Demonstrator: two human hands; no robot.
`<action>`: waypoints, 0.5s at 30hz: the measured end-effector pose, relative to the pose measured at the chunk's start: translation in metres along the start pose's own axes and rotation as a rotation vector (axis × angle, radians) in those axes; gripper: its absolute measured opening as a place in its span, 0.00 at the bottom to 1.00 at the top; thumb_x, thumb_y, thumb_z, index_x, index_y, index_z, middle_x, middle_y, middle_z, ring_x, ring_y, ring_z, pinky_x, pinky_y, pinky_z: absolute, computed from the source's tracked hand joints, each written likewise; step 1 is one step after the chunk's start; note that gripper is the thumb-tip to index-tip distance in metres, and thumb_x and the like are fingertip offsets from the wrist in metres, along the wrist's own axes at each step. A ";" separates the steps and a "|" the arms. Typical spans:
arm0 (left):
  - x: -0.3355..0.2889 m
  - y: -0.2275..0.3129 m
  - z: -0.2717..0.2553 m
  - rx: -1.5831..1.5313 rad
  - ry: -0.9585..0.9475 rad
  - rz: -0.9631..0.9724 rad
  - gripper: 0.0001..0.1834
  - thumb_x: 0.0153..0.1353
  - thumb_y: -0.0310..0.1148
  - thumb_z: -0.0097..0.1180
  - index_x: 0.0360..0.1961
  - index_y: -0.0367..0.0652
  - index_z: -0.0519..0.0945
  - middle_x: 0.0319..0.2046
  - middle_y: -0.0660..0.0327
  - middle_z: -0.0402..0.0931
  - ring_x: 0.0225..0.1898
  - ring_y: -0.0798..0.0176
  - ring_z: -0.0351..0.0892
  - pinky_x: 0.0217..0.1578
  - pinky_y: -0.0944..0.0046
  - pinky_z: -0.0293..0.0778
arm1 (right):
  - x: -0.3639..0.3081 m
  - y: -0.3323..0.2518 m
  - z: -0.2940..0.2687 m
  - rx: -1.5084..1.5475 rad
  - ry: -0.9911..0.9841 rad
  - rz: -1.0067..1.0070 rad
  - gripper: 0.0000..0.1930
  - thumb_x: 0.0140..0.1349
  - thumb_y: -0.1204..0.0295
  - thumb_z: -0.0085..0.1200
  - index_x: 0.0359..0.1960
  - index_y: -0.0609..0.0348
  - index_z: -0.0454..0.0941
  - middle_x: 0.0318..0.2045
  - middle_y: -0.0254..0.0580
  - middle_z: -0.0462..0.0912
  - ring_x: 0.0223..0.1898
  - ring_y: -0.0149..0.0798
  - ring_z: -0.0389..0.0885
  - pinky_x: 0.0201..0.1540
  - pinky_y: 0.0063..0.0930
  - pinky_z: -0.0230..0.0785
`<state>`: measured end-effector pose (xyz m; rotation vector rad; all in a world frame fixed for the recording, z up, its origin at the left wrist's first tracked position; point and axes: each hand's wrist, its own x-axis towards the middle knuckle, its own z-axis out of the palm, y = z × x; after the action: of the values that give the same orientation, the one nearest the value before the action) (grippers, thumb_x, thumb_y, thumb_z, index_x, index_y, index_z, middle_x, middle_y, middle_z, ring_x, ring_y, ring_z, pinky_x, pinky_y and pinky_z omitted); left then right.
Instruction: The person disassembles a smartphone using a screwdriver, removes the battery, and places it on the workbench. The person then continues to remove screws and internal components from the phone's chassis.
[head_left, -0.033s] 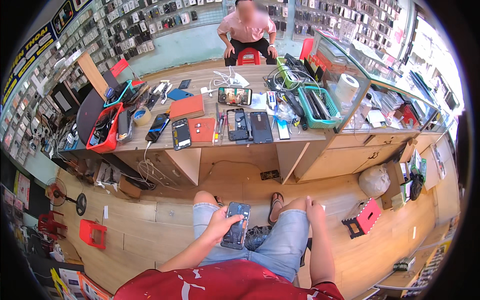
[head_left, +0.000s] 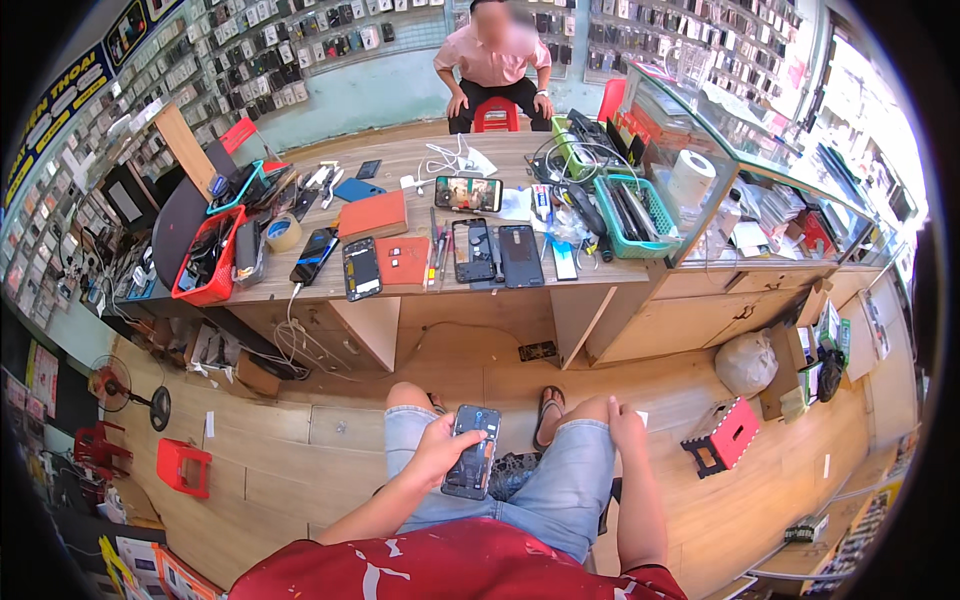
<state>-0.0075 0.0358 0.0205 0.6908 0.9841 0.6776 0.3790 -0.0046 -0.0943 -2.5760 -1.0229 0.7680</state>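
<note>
My left hand (head_left: pixel 437 450) is wrapped round a smartphone (head_left: pixel 468 462) that shows dark inner parts, with the thumb lying across its face. I hold it tilted over my lap, above my left thigh. By my right knee, my right hand (head_left: pixel 627 424) is seen edge-on with its fingers drawn together. A small white piece (head_left: pixel 643 418) shows just beside it; whether the fingers hold it is hidden.
Ahead, a wooden desk (head_left: pixel 600 272) bears opened phones (head_left: pixel 474 250), a dark phone back (head_left: pixel 521 255), a propped phone (head_left: pixel 469 193), red (head_left: pixel 205 285) and teal (head_left: pixel 640 245) baskets. A person (head_left: pixel 497 70) sits beyond. A red stool (head_left: pixel 722 437) stands right.
</note>
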 end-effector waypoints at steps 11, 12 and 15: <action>-0.001 -0.007 0.025 -0.067 0.130 0.130 0.10 0.68 0.21 0.65 0.48 0.35 0.80 0.34 0.55 0.87 0.31 0.63 0.89 0.31 0.61 0.87 | 0.046 0.036 0.030 0.206 -0.050 -0.026 0.42 0.77 0.35 0.41 0.64 0.65 0.82 0.60 0.70 0.83 0.67 0.64 0.79 0.71 0.48 0.69; -0.004 -0.003 0.031 -0.074 0.134 0.141 0.10 0.68 0.21 0.65 0.49 0.35 0.80 0.34 0.55 0.87 0.30 0.63 0.89 0.31 0.61 0.87 | 0.046 0.035 0.029 0.207 -0.046 -0.029 0.42 0.77 0.35 0.40 0.65 0.65 0.81 0.61 0.70 0.83 0.68 0.64 0.78 0.71 0.48 0.69; -0.002 -0.004 0.037 -0.069 0.154 0.201 0.12 0.68 0.21 0.65 0.51 0.35 0.81 0.35 0.57 0.87 0.30 0.64 0.88 0.32 0.61 0.87 | 0.053 0.041 0.034 0.164 -0.046 -0.025 0.44 0.77 0.34 0.39 0.65 0.68 0.80 0.61 0.71 0.83 0.67 0.66 0.78 0.71 0.49 0.69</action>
<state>0.0259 0.0243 0.0323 0.6899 1.0356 0.9476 0.4153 0.0050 -0.1595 -2.4132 -0.9615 0.8697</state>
